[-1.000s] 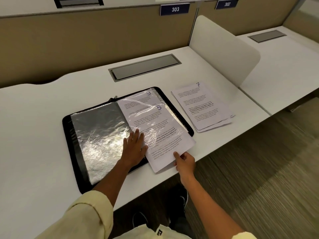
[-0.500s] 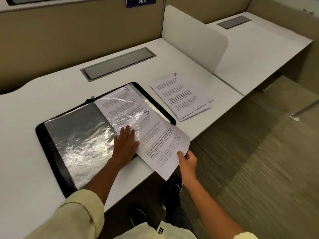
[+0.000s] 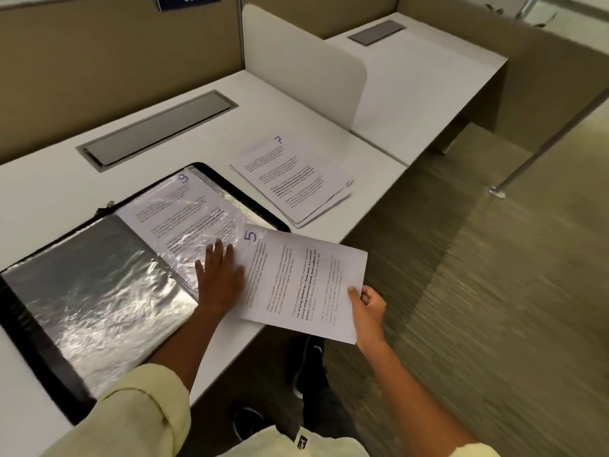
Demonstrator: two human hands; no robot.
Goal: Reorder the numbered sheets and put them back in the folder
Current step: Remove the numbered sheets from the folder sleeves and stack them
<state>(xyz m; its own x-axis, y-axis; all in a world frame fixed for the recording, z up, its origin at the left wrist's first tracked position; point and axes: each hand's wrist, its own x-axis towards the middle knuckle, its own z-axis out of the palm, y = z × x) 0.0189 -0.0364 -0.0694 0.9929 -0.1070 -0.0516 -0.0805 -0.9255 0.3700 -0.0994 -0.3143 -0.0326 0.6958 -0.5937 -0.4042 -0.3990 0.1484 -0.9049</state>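
The right hand (image 3: 368,311) pinches the near right corner of the sheet marked 5 (image 3: 303,282) — thumb on top, the other fingers curled beneath the paper. That sheet lies almost flat past the table's front edge, its left part still over the table (image 3: 49,179) beside the folder, its right part out over the floor. Its long axis runs left to right, with the numbered top end pointing left toward the folder.

The left hand (image 3: 220,275) rests palm down on the folder (image 3: 138,258), fingers straight and slightly spread, pressing the clear sleeve at the lower edge of the right-hand page. Its fingertips touch the left edge of the sheet marked 5.

The folder lies open on the table, black-rimmed, its long axis slanting from near left to far right. Its left sleeve shows only crinkled plastic; its right sleeve holds a sheet marked 9 (image 3: 184,206), top end pointing away. To the right, apart from the folder, a small stack topped by a sheet marked 7 (image 3: 293,179) lies on the table.
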